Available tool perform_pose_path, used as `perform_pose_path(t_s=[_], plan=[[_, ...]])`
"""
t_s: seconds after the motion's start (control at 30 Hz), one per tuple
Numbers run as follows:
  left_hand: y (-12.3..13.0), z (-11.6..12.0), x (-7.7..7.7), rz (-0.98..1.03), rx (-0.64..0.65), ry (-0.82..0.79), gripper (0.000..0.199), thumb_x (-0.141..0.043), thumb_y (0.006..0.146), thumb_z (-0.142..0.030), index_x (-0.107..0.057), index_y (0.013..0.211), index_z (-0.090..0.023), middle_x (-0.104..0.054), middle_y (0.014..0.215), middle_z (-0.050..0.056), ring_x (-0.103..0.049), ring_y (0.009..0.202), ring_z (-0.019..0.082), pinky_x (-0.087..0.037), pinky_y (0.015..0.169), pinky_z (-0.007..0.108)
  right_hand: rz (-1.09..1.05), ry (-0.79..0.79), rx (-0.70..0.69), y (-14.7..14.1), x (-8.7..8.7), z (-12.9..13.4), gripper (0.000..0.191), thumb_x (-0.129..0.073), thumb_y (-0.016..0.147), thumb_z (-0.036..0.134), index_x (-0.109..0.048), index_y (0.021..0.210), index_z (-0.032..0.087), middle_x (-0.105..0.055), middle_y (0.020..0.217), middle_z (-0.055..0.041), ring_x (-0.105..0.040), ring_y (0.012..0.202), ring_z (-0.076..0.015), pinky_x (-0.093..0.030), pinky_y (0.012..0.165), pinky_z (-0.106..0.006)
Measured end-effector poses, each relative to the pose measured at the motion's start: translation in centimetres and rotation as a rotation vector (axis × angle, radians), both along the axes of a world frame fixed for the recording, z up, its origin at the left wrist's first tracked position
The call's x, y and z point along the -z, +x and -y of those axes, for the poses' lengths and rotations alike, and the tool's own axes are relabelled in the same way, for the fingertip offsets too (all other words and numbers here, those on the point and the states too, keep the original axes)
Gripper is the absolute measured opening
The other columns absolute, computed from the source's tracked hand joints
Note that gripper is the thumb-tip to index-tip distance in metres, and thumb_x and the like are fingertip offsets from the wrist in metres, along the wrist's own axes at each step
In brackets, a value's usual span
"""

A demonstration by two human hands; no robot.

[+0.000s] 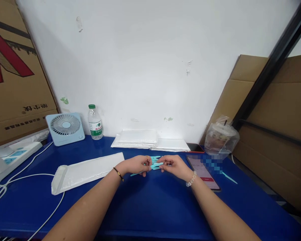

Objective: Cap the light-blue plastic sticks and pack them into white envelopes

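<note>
Several thin teal plastic pieces with narrow, pointed ends (155,166) are bunched between my hands above the blue table (150,204). My left hand (139,164) is closed around them, and one slim teal end sticks out below its fingers. From the other side, my right hand (174,165) pinches the pieces with thumb and fingertips. Their exact kind and number are partly hidden by the fingers. Left of my left hand lies a long white mailing envelope (90,172) with its flap end to the left.
White envelopes (136,137) are stacked by the wall. A light blue fan (65,129), water bottle (95,124) and power strip (20,155) with cables are at left. To the right are a phone (205,177), another teal piece (230,178) and a bagged drink cup (220,135).
</note>
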State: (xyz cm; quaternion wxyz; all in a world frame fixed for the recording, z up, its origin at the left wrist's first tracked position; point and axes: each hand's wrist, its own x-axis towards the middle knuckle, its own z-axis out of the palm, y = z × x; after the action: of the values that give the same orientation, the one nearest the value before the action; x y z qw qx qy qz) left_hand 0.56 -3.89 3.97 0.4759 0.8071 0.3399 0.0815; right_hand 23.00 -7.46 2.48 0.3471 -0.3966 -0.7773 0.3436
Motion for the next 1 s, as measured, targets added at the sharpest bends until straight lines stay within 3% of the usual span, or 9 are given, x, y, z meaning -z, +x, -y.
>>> perform_pose_path(t_s=[0.13,0.27,0.43,0.57,0.73,1.0], plan=[[-0.7,-0.9,0.2,0.148,0.065,-0.181,0.026,-0.059,0.074,-0.039,-0.046,0.084,-0.019,-0.047,0.065,-0.005,-0.046,0.051,0.007,-0.038,0.051,0.021,-0.103,0.034,0.062,1.0,-0.3,-0.4,0.027,-0.064,0.076,0.038,-0.07,0.091,0.016,-0.069,0.073,-0.0057,-0.066,0.065,-0.0174,-0.051,0.06,-0.028],[-1.0,-1.4,0.1,0.169,-0.088,-0.166,0.037,-0.056,0.075,-0.051,-0.048,0.09,-0.018,-0.052,0.069,-0.004,-0.038,0.05,0.006,-0.031,0.048,0.019,-0.245,-0.001,0.221,2.7,-1.0,-0.9,0.032,-0.065,0.074,0.044,-0.069,0.088,0.015,-0.068,0.067,-0.0047,-0.066,0.061,-0.0183,-0.053,0.06,-0.031],[-0.8,-1.2,-0.3,0.187,-0.222,0.03,0.05,-0.037,0.083,-0.06,-0.06,0.092,-0.017,-0.049,0.071,-0.002,-0.037,0.058,0.008,-0.029,0.052,0.019,-0.279,0.019,0.264,2.7,-0.9,-1.3,0.029,-0.063,0.075,0.044,-0.066,0.082,0.016,-0.063,0.065,-0.002,-0.057,0.051,-0.0118,-0.047,0.051,-0.025],[-0.6,-1.5,-0.1,0.188,-0.201,0.188,0.046,-0.046,0.079,-0.058,-0.06,0.091,-0.016,-0.053,0.075,-0.001,-0.042,0.065,0.01,-0.034,0.059,0.021,-0.375,-0.055,0.257,1.8,-0.3,-1.3,0.029,-0.065,0.073,0.042,-0.065,0.085,0.016,-0.061,0.064,-0.0008,-0.055,0.048,-0.0103,-0.046,0.049,-0.024],[-0.2,-2.3,1.0,0.129,-0.229,0.353,0.043,-0.047,0.079,-0.055,-0.062,0.087,-0.016,-0.057,0.076,0.0,-0.047,0.068,0.013,-0.036,0.062,0.023,-0.499,-0.191,0.23,1.4,0.1,-1.4,0.033,-0.069,0.07,0.043,-0.064,0.085,0.015,-0.067,0.07,-0.0045,-0.065,0.059,-0.0157,-0.049,0.055,-0.026],[0.1,-2.0,1.1,0.079,-0.215,0.417,0.038,-0.045,0.082,-0.051,-0.062,0.089,-0.018,-0.06,0.082,0.001,-0.052,0.074,0.015,-0.038,0.064,0.024,-0.544,-0.162,0.246,0.5,0.4,-1.2,0.031,-0.063,0.076,0.047,-0.056,0.077,0.017,-0.065,0.064,-0.0018,-0.062,0.048,-0.0131,-0.046,0.048,-0.023]])
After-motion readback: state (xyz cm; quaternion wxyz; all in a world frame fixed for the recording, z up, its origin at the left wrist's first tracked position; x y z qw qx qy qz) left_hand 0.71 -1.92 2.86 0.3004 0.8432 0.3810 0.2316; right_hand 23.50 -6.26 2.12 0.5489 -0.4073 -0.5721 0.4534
